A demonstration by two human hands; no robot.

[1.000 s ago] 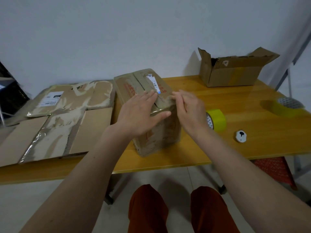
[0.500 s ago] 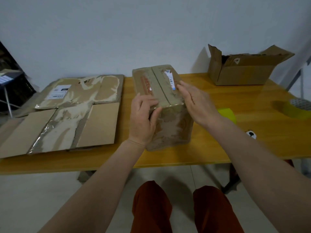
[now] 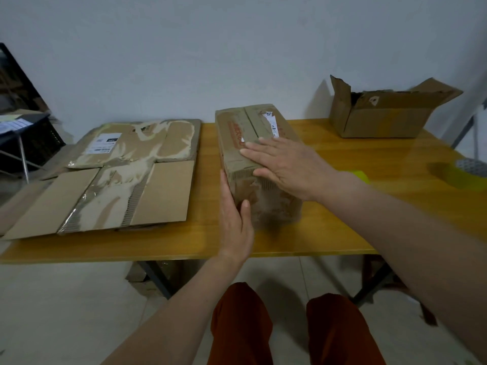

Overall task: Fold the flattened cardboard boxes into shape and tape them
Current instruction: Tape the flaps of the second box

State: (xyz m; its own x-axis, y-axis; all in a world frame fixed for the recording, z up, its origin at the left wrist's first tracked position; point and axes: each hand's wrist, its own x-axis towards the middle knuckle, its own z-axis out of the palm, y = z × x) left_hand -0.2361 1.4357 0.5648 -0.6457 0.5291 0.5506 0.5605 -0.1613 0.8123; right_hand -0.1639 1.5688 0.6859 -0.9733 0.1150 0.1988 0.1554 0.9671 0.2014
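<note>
A folded, taped cardboard box (image 3: pixel 247 127) stands in the middle of the wooden table (image 3: pixel 184 243). My right hand (image 3: pixel 287 167) lies flat on the box's top near its front edge, fingers straight. My left hand (image 3: pixel 234 219) presses flat against the box's left side, thumb on the front face. Flattened cardboard boxes (image 3: pixel 110 175) lie in a pile on the table's left half. A yellow tape roll (image 3: pixel 361 176) peeks out behind my right forearm, mostly hidden.
An open cardboard box (image 3: pixel 384 111) stands at the back right by the wall. A second yellow-green tape roll (image 3: pixel 458 173) lies near the right edge. A dark rack (image 3: pixel 23 138) stands left of the table. My knees are below the front edge.
My left hand slid from the box's top down to its left side. My right hand moved onto the top and flattened there. The view shifted left.
</note>
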